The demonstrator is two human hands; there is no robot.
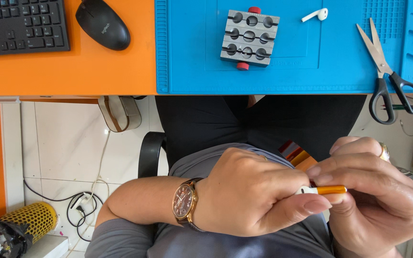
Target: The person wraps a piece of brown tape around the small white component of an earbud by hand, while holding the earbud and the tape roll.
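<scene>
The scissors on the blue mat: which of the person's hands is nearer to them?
Right. The right hand is directly below the scissors in the picture; the left hand, wearing a wristwatch, lies farther left. Both pinch a small orange-tipped tool.

- Desk: orange.
- Mat: bright blue, with a grid pattern at its far right corner.
- Clamp block: grey, with red knobs.
- Earbud: white.
- Scissors: black handles.
- Keyboard, mouse: black.
- Small tool: orange and white.
</scene>
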